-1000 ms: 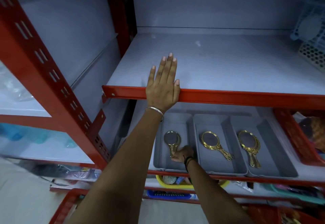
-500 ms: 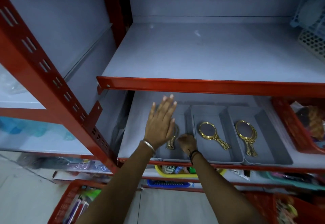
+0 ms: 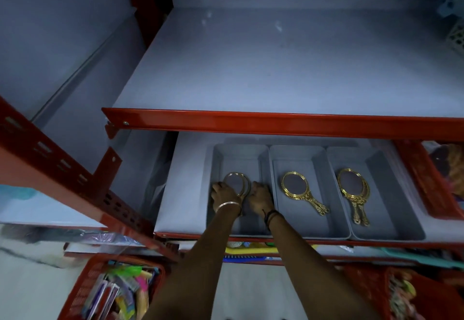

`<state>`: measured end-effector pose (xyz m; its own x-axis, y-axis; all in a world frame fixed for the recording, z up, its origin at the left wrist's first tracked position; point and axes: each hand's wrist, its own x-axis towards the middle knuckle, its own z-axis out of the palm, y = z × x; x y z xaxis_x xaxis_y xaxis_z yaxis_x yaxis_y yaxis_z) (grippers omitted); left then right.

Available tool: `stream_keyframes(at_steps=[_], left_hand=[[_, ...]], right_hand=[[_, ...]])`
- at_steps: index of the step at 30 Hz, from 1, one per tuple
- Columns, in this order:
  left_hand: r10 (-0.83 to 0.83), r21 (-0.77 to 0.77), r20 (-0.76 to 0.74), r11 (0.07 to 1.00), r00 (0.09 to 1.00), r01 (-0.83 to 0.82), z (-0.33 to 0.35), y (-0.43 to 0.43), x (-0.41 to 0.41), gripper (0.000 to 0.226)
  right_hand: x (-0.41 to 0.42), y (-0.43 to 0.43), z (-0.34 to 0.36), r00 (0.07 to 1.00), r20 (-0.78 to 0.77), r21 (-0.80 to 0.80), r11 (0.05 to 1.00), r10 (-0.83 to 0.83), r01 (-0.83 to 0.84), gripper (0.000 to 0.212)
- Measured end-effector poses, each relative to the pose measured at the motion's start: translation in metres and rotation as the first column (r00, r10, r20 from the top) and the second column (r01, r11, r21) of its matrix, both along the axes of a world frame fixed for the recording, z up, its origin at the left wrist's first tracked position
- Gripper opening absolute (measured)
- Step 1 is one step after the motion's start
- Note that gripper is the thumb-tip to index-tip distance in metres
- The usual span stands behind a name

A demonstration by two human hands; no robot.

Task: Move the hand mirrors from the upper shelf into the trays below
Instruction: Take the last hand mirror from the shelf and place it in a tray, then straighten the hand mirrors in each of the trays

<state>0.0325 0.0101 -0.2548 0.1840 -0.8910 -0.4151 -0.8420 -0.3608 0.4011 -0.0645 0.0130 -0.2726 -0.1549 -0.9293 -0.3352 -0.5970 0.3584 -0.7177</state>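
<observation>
Three grey trays stand side by side on the lower shelf. In the left tray (image 3: 218, 159) lie gold hand mirrors (image 3: 237, 182), stacked. My left hand (image 3: 222, 195) and my right hand (image 3: 259, 198) grip them from either side, hiding the handles. The middle tray (image 3: 296, 152) holds one gold mirror (image 3: 300, 190). The right tray (image 3: 381, 166) holds two stacked gold mirrors (image 3: 354, 193). The upper shelf (image 3: 276, 68) carries no mirrors.
A red shelf rail (image 3: 276, 121) runs just above the trays. A red basket (image 3: 424, 181) stands right of them. A pale lattice basket (image 3: 455, 25) sits at the upper shelf's right end. Red crates of goods (image 3: 113, 292) are on the floor below.
My left hand came off the upper shelf's rail and went down into the left tray beside my right hand. The view has tilted downward.
</observation>
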Motion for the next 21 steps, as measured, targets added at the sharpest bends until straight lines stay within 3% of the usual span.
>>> stream_keyframes(at_steps=[5,11,21], left_hand=[[0.095,0.014,0.017,0.995,0.995,-0.095,-0.007,-0.011,-0.008,0.055],[0.088,0.028,-0.096,0.996,0.991,-0.086,-0.001,-0.017,-0.008,0.039],[0.066,-0.017,-0.176,0.997,0.982,-0.070,-0.003,-0.027,0.007,0.032]], right_hand=[[-0.002,-0.005,-0.002,0.999,0.034,-0.030,0.999,0.030,-0.029,0.034],[0.001,-0.009,-0.006,0.992,0.128,-0.050,0.998,-0.022,0.029,0.022],[0.002,-0.012,-0.009,0.986,0.160,-0.010,0.998,-0.053,0.055,0.033]])
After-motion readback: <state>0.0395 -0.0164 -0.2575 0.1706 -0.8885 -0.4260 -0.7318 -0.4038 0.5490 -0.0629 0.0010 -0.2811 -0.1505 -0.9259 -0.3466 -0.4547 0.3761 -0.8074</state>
